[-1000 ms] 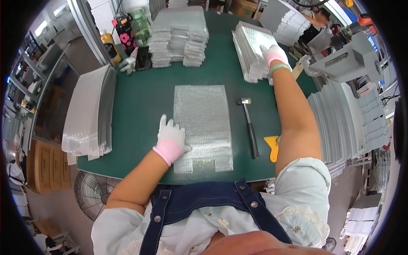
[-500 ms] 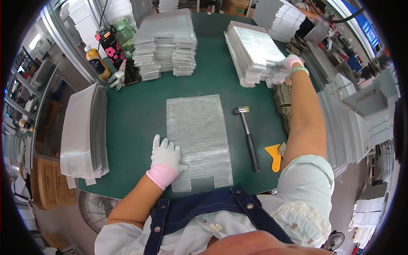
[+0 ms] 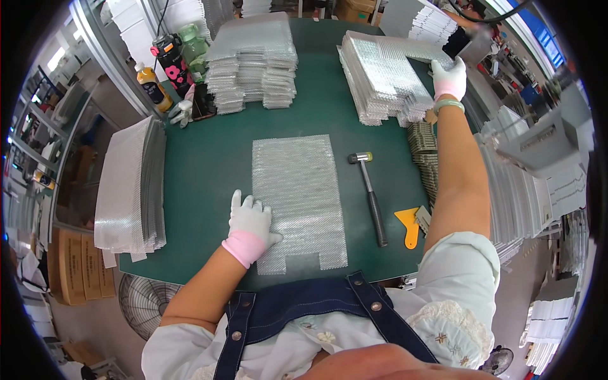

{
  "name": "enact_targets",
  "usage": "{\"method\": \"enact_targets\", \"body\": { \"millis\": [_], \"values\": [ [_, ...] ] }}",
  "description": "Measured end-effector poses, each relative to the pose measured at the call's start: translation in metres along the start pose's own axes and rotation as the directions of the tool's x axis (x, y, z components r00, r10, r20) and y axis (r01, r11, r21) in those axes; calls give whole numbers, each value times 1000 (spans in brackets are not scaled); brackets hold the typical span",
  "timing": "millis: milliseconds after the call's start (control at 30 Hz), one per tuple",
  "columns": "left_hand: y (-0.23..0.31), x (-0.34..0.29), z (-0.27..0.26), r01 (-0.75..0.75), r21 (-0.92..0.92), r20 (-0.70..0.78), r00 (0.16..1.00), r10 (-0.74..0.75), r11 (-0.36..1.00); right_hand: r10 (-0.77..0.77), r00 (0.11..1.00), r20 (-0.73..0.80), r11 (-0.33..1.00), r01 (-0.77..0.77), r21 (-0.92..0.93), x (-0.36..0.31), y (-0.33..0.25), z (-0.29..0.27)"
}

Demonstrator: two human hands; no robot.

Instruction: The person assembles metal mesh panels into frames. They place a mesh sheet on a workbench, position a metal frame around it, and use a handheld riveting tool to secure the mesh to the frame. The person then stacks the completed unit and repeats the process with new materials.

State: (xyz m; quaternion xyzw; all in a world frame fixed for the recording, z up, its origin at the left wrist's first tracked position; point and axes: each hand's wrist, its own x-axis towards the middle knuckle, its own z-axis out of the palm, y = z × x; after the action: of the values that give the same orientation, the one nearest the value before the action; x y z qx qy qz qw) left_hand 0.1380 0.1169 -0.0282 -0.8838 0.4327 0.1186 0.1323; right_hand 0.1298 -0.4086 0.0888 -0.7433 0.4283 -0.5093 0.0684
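We are looking down at a sheet of bubble wrap (image 3: pixel 299 199) lying flat on the green worktop (image 3: pixel 209 158), reaching from the middle of it to the near edge, where two small notches are cut into its end. The left hand (image 3: pixel 251 223), in a white glove with a pink cuff, is resting open on the sheet's left margin, fingers spread and palm down, partly on the wrap and partly on the bare green.

The right hand (image 3: pixel 448 79), gloved the same way, is stretching to the far right corner and closing on the top piece of a silvery stack of cut sheets (image 3: pixel 386 79) — we are seeing the fingers curled over its edge, though the grip underneath is hidden by the hand itself.

Just right of the flat sheet a small mallet (image 3: pixel 369 193) is lying with its head toward the far side, and beside its handle, at the right edge, a yellow scraper (image 3: pixel 408 225) is lying partly under the right forearm. A dark ribbed pile (image 3: pixel 423 155) is also running under that arm, too hidden to name.

Another stack of wrap (image 3: pixel 253 63) is sitting at the far edge, with bottles (image 3: pixel 171 63) at the far left corner. A further pile (image 3: pixel 130 183) is overhanging the left edge — the rim of the picture is bending it.
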Motion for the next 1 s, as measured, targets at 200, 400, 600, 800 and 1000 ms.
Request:
{"method": "enact_targets", "body": {
  "millis": [200, 400, 600, 800, 1000],
  "values": [
    [1, 0, -7, -6, 2, 36, 999, 6, 1000, 185, 932, -312, 924, -57, 378, -5, 17, -3],
    [4, 5, 0, -40, 2, -40, 998, 40, 999, 74, 984, -159, 491, 103, 865, 15, 73, -20],
    [-2, -3, -5, -1, -26, 3, 1000, 1, 1000, 103, 995, 18, 702, -85, 707, -91, 14, -98],
    [0, -2, -3, 30, -21, 19, 999, -29, 999, 404, 676, 616, 430, -735, 525, -130, 47, -124],
    [4, -1, -14, 16, -3, 85, 996, -16, 1000, 295, 427, 855, 316, -888, 335, -105, 93, -110]
  ]
}}
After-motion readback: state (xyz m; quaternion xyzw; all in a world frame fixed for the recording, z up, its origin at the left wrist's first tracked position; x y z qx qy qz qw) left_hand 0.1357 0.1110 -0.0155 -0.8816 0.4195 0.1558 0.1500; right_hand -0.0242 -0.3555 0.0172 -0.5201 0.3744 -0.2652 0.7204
